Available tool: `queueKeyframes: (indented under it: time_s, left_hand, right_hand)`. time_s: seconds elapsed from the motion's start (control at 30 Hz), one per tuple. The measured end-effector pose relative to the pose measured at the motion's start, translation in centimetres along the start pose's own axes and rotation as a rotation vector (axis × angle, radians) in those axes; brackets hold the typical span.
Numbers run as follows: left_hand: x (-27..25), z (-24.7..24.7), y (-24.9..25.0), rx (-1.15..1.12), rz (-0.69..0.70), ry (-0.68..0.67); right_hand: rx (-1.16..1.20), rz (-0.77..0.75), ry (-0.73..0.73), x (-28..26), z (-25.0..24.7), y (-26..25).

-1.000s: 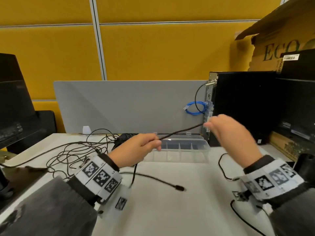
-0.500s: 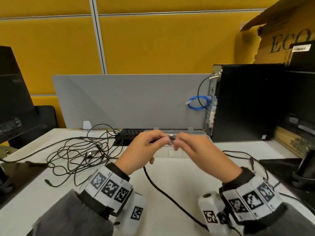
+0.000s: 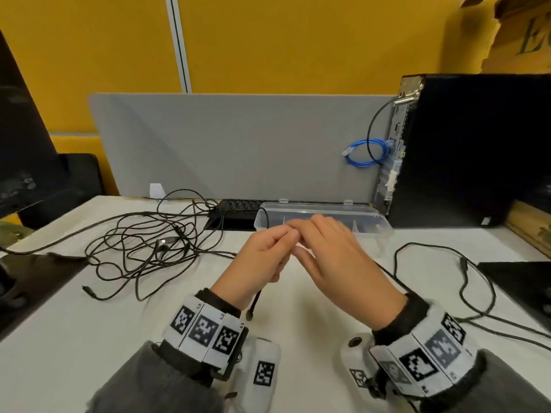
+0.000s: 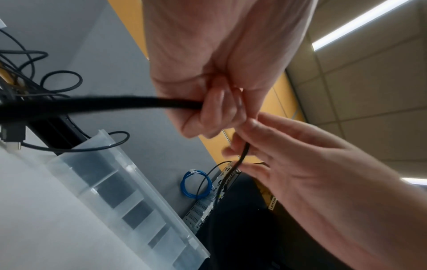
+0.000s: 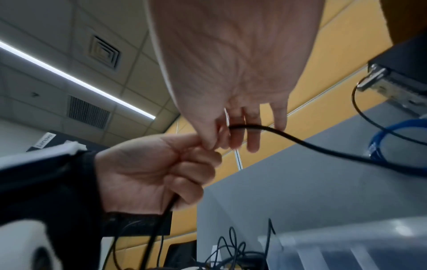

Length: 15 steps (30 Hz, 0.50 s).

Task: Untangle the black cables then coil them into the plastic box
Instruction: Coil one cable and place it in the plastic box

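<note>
desk [image 3: 313, 308] surface, white, carries everything here, with a grey divider panel [image 3: 238, 144] standing along its far edge. computer tower [image 3: 477, 150], black, stands at the far right, a blue cable [image 3: 362, 153] looped at its back. plastic box [image 3: 369, 222], clear and divided into compartments, lies open at the far middle of the desk, just beside a black keyboard [image 3: 232, 208] on its left. tangle of black cables [image 3: 143, 248] sprawls on the left half of the desk, outside the box. one black cable [image 3: 477, 293] is pulled apart from the tangle: it runs across the right side of the desk and up to both hands, which meet in the air in front of the box. left hand [image 3: 262, 260] has its fingers curled round this cable, the plug end hanging below the wrist. right hand [image 3: 337, 260] pinches the same cable between thumb and fingertips, its other fingers fairly straight, touching the left hand's fingertips.
</note>
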<state>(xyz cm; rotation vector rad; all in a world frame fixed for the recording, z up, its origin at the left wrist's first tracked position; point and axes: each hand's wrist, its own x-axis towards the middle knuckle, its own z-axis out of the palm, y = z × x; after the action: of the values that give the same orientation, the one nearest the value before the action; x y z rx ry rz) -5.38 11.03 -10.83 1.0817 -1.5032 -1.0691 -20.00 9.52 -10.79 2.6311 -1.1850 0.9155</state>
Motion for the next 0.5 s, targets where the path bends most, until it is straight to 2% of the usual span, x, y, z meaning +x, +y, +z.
queueKeyframes:
  time_s: [0.1,0.13,0.2,0.3,0.37,0.43,0.5]
  left_hand:
    - [-0.2,-0.3,-0.2,-0.097,-0.02,-0.079]
    - [-0.2,-0.5,-0.3,-0.144,-0.025,-0.12]
    - [-0.3,-0.8,-0.3,-0.246,-0.037,-0.181]
    - [-0.6,-1.3,-0.2,-0.432,-0.095,-0.214]
    - [-0.8,-1.5,0.1,-0.562,-0.122,-0.246]
    - [-0.9,-1.3,0.3,-0.66,-0.14,-0.279]
    - [-1.0,-1.0,0.5,-0.694,-0.143,-0.306]
  right_hand:
    - [0.288,0.03,-0.1,0.2,0.3,0.5]
    - [0.35,0.035,-0.084,0.1,0.2,0.8]
    - [0.436,0.07,0.031,-0.1,-0.1,1.4]
    - [0.468,0.212,0.305,0.1,-0.6,3.1]
    - [0.447,0.286,0.389,0.1,-1.0,4.3]
    - [0.442,0.325,0.288,-0.3,-1.0,4.5]
    - [0.381,0.299,0.085,-0.7,-0.6,3.8]
